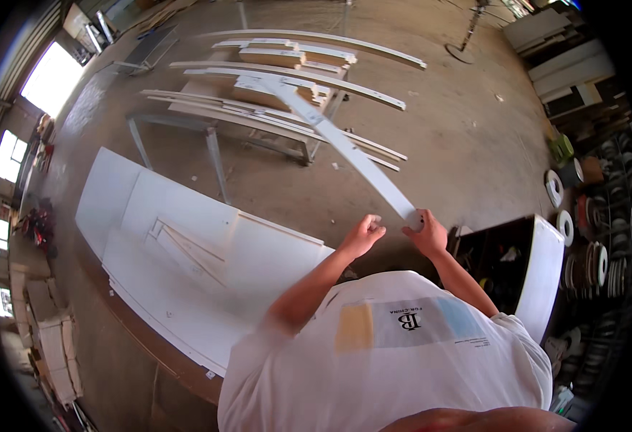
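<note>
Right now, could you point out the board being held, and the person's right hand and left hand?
Board (347,152): head view, around the middle of its white face.
Right hand (429,235): head view, middle of the hand, at the board's near end.
Left hand (362,236): head view, middle of the hand.

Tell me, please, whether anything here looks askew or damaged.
The narrow pieces on the white panels look askew, lying at a slant to the panels' edge. Nothing looks clearly spilled or damaged.

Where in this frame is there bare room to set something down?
Floor between the table and the rolls is mostly bare. The white panelling has room at its left end, beyond its thin pieces. The table is crowded with stacked boards.
</note>
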`<state>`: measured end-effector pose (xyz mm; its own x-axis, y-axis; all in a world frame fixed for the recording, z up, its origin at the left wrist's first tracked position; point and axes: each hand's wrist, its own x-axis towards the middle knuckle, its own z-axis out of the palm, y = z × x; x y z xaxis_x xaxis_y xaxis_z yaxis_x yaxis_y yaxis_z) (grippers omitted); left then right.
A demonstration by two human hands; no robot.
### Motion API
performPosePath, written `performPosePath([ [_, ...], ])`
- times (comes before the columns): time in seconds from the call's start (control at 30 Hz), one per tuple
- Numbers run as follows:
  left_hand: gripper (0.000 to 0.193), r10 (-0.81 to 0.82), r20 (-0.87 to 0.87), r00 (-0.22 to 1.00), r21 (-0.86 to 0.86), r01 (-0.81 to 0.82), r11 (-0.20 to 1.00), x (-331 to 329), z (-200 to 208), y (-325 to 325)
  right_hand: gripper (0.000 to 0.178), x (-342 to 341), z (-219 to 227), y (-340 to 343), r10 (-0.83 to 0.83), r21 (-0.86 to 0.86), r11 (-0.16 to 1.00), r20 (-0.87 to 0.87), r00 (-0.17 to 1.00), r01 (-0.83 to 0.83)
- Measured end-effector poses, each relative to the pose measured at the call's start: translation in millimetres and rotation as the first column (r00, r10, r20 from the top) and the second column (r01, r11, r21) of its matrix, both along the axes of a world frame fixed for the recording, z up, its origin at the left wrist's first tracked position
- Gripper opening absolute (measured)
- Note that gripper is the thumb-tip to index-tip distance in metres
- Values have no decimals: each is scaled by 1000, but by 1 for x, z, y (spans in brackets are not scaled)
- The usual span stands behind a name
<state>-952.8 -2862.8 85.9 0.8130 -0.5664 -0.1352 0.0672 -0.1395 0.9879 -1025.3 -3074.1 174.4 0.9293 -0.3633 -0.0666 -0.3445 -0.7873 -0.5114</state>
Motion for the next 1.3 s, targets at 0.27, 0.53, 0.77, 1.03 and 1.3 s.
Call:
performPosePath([
  [0.27,35,435,-132,891,345,-370,863,38,-46,111,62,219,-27,-41,-16,-9,1000,-117,993,15],
  [0.53,33,731,-236,640,530,-546,649,54,-126,110,64,523,-84,-71,223,-58,971,-127,966,-232],
  [0.77,31,788,-396,471,519,-593,615,179,-7,16,68,735,-136,-38,393,-64,912,-149,907,-406],
  [1.03,31,860,-380,342,670,-539,510,202,-5,11,68,863,-171,15,508,-26,855,-160,847,-518],
  [1.3,33,891,-444,96,720,-554,418,171,-23,-20,55,923,-245,79,722,312,691,-273,635,-652],
])
